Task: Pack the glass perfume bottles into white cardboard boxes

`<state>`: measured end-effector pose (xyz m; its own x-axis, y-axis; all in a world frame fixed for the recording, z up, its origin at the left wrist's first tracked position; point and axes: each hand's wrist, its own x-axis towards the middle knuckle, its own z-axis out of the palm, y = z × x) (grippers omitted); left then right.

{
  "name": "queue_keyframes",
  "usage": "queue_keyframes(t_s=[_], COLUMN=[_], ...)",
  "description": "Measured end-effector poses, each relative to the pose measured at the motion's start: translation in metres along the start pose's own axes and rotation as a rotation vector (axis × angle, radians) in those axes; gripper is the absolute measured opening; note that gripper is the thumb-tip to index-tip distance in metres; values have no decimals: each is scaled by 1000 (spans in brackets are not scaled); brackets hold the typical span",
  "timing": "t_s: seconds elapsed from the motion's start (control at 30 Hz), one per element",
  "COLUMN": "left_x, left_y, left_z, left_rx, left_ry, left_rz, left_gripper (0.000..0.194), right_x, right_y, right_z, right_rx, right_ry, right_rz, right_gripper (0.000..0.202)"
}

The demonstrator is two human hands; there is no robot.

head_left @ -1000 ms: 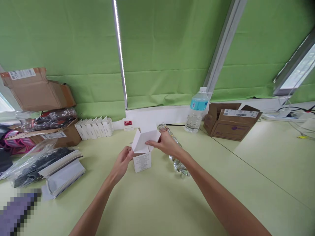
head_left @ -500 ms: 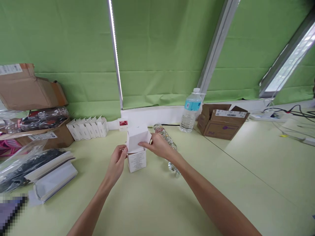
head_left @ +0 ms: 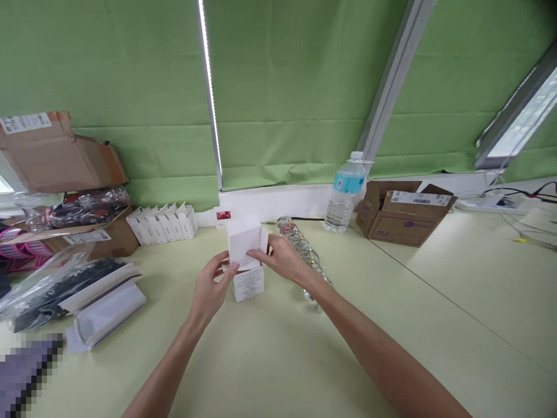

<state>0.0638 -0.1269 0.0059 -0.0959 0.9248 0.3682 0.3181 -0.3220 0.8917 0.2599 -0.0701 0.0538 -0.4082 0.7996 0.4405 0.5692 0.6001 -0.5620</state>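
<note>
A plain white box (head_left: 243, 241) stands upright just above a small white carton (head_left: 249, 284) with printed text on its front. The carton rests on the table, and how far the upper box sits inside it cannot be made out. On the lower left edge of the white box, my left hand (head_left: 211, 287) closes with thumb in front and fingers behind. My right hand (head_left: 281, 258) grips its right side, thumb pressed on the front face, other fingers partly hidden. Behind my right wrist lies a row of shiny, clear-wrapped items (head_left: 304, 249).
Several slim white boxes (head_left: 163, 225) line the wall at left, near stacked brown cartons (head_left: 56, 154) and plastic-wrapped goods (head_left: 65, 290). A water bottle (head_left: 343, 197) and an open brown carton (head_left: 402, 217) stand at back right. A power strip (head_left: 494, 203) with cables lies beyond.
The white box has tipped more upright over the printed carton. My left thumb has come round onto its front. The camera view has turned slightly left.
</note>
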Motion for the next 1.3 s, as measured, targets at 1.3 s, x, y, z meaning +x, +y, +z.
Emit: queue_keyframes(t_s=[1.3], left_x=[2], left_y=[7], left_z=[-8], left_rx=[-15], left_ry=[-59], left_rz=[-39], left_gripper=[37], right_x=[5], right_y=[12], right_z=[-20], right_rx=[185], right_ry=[-182], right_rz=[-43], right_gripper=[38])
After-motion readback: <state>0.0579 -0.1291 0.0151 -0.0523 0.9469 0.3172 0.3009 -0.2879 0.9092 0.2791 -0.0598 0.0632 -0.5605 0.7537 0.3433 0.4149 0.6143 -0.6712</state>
